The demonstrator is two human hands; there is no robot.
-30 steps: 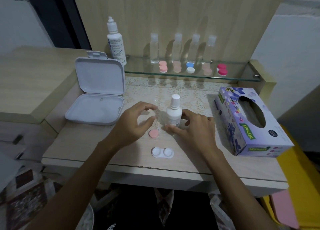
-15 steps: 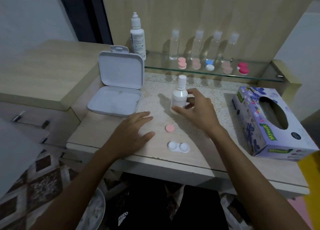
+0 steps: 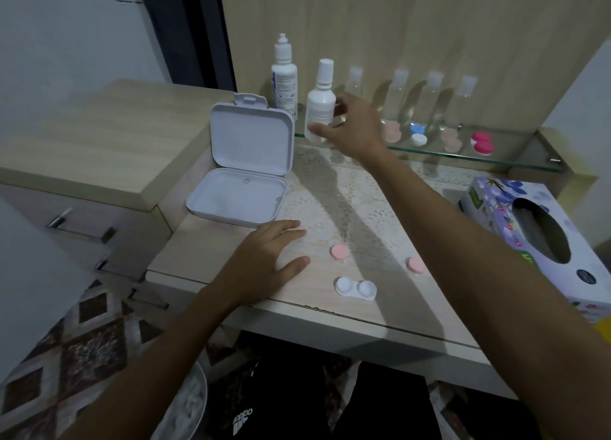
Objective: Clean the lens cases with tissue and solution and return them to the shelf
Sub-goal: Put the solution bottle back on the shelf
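My right hand point(image 3: 355, 127) grips a small white solution bottle point(image 3: 320, 103) at the left end of the glass shelf point(image 3: 515, 156), next to a taller white bottle point(image 3: 284, 75). A white lens case point(image 3: 355, 288) lies open near the table's front edge, with two loose pink caps point(image 3: 339, 251) point(image 3: 415, 265) beside it. My left hand point(image 3: 269, 257) rests flat on the table to the left of the case. A tissue box point(image 3: 542, 237) stands at the right.
An open white plastic box point(image 3: 244, 165) sits at the back left of the table. On the glass shelf stand several clear bottles point(image 3: 398, 99) and several lens cases, pink point(image 3: 392, 132), blue-white point(image 3: 418, 134) and magenta point(image 3: 482, 143). A bowl of used tissue point(image 3: 190, 403) is below left.
My right hand has carried the small solution bottle from the middle of the table up to the left end of the shelf. My left hand has flattened on the table.
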